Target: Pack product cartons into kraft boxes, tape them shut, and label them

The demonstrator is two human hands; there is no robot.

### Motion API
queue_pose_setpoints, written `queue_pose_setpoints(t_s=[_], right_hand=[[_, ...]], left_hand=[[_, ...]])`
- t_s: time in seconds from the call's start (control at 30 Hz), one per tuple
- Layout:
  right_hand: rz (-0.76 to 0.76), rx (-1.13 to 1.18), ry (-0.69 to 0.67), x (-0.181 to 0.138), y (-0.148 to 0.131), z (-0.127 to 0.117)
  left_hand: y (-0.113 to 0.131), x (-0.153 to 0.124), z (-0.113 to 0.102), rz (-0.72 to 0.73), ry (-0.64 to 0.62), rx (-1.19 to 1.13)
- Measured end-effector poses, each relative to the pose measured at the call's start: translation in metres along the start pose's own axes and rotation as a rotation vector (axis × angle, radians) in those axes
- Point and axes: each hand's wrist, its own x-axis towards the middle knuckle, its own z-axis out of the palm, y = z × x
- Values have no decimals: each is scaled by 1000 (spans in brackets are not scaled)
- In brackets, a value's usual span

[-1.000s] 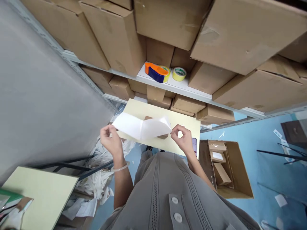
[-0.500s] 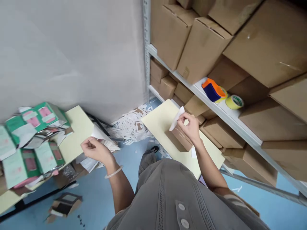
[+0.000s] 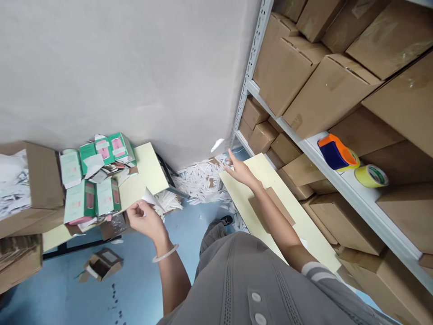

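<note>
Thin, smooth white paper piece (image 3: pixel 149 197), one corner peaked, its far edge loose. Curled white paper scrap (image 3: pixel 217 144), small and slightly blurred, showing against the matte grey wall (image 3: pixel 152 67). Plain brown cardboard box (image 3: pixel 280 205), straight-edged, on the smooth cream rectangular surface (image 3: pixel 306 221); the right forearm covers part of it. Crinkled heap of white paper strips (image 3: pixel 203 180) on the glossy blue floor (image 3: pixel 189 225). To the left, green-and-white cartons with pink panels (image 3: pixel 79 201) crowd a second pale-yellow surface (image 3: pixel 147 164). Edges: the cream surface's near-left edge runs beside the strips; its far-right side is close along the grey metal shelving (image 3: pixel 252 54), packed with brown cartons. An orange-and-navy tape dispenser (image 3: pixel 338 153) and yellow tape roll (image 3: pixel 372 176) sit on a shelf there. Wide gap of floor between the two surfaces; most room lies there and in front of the wall. Left grip (image 3: pixel 147 220): pinching the white paper piece between thumb and fingers, paper projecting beyond the fingertips. Right grip (image 3: pixel 242 172): unclenched, fingers extended above the cream surface's far-left end. Curled scrap just beyond those fingertips, apart from them; brown box behind the right grip, beside the forearm in view.
</note>
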Motion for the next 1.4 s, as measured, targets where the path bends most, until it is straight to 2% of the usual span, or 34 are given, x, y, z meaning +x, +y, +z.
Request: queue_pose_setpoints(t_s=[0.1,0.17,0.27,0.33,0.4,0.5,0.6,0.7,0.77,0.8,0.9,0.97,1.1,1.17,1.27,1.4], right_hand=[[56,181,10,-36,6,6],[111,353,37,-62,3,11],[196,681,94,-97,-7,19],[259,863,168,-117,-13,22],[337,983,296,-135,-15,22],[471,1112,570,-162,-9,20],[600,1170,844,-188,6,19],[686,1165,1021,-215,21,20],[718,1126,1106,-231,30,19],[730,1092,1141,-239,33,19],[752,984,1195,-259,39,20],[751,933,1194,-269,41,21],[730,792,1161,-279,43,26],[725,693,1137,-282,47,28],[735,486,1093,-285,62,25],[835,125,978,-283,96,17]], left_hand=[[-2,-6,18,40,-141,-38],[6,-18,37,100,-300,-73],[31,-52,66,258,-667,-102],[51,-85,79,428,-950,-110],[68,-121,83,666,-1201,-112],[83,-169,78,965,-1417,-134],[87,-202,67,1110,-1549,-196],[86,-217,62,1181,-1708,-286],[84,-219,65,1135,-1753,-326],[83,-219,69,1062,-1736,-336],[77,-218,88,749,-1599,-331],[69,-221,104,565,-1579,-291],[51,-239,131,273,-1795,-216],[44,-251,141,183,-1856,-219],[43,-266,155,191,-1836,-226],[49,-279,173,450,-1733,-124]])
